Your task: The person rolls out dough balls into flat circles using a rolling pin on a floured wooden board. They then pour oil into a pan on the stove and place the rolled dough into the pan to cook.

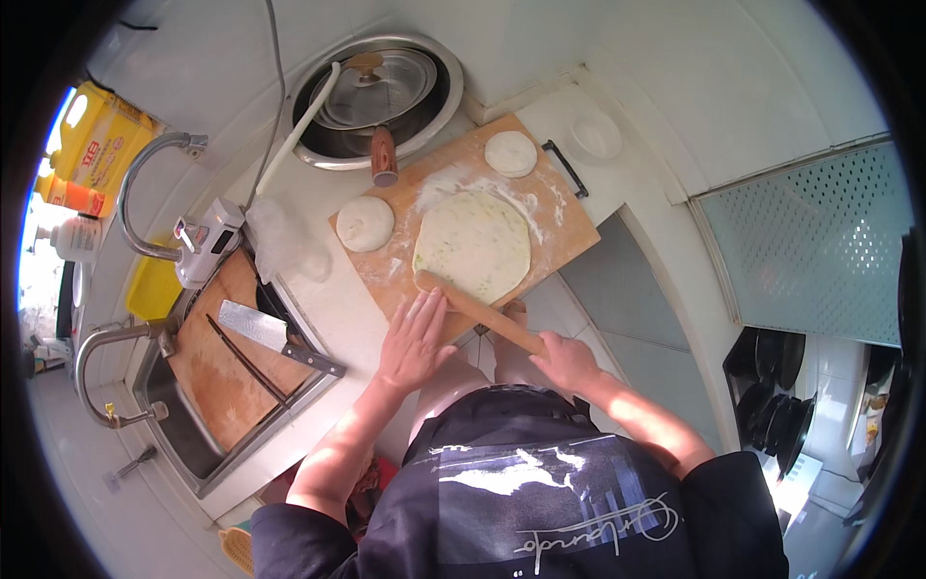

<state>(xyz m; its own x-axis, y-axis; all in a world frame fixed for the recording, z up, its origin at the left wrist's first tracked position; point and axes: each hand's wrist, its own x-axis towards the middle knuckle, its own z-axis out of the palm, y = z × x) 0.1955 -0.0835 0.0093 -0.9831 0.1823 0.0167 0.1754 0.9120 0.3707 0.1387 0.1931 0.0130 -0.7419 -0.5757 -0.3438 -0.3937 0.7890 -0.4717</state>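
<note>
A wooden rolling pin [486, 314] lies slantwise across the near edge of a flattened round of dough [474, 242] with green flecks. My right hand [566, 360] is closed around the pin's right end. Flat and with its fingers straight, my left hand [416, 340] rests by the pin's left part at the edge of the floured wooden board [394, 281]; it grasps nothing. One thick dough disc [364, 224] sits at the board's left, another dough disc [511, 153] at its far corner.
A cleaver [278, 336] and dark chopsticks [246, 360] lie on a second board [235, 412] over the sink [192, 441]. Behind the dough board stands a metal basin [307, 148] with a lidded pan [383, 94], its handle reaching over the board. A plastic bag [286, 242] lies left; a bowl [595, 136] stands right.
</note>
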